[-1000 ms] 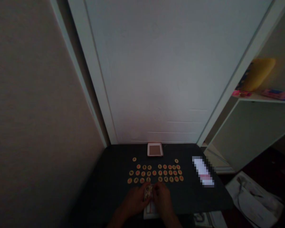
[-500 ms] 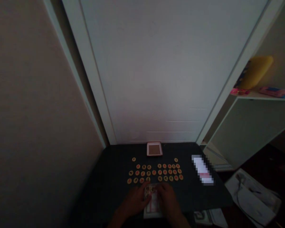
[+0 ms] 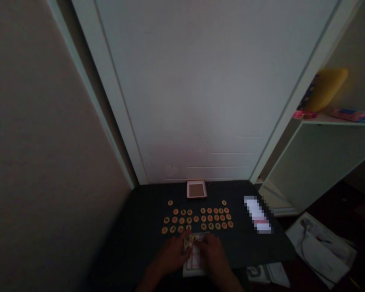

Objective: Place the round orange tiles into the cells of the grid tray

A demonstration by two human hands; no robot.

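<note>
Tray (image 3: 196,190) behind discs (image 3: 196,219) on table (image 3: 140,211)

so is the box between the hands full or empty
Neither: the pale box shows round pieces at its far left, bare surface nearer; the left hand and right hand hide some.

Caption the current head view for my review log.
Left hand and right hand at a pale tray, with rows of round, marked pieces laid out beyond on a dark table.

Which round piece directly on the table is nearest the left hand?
The rightmost piece in the front row's left group: it sits right by the left hand; others lie farther off.
</note>
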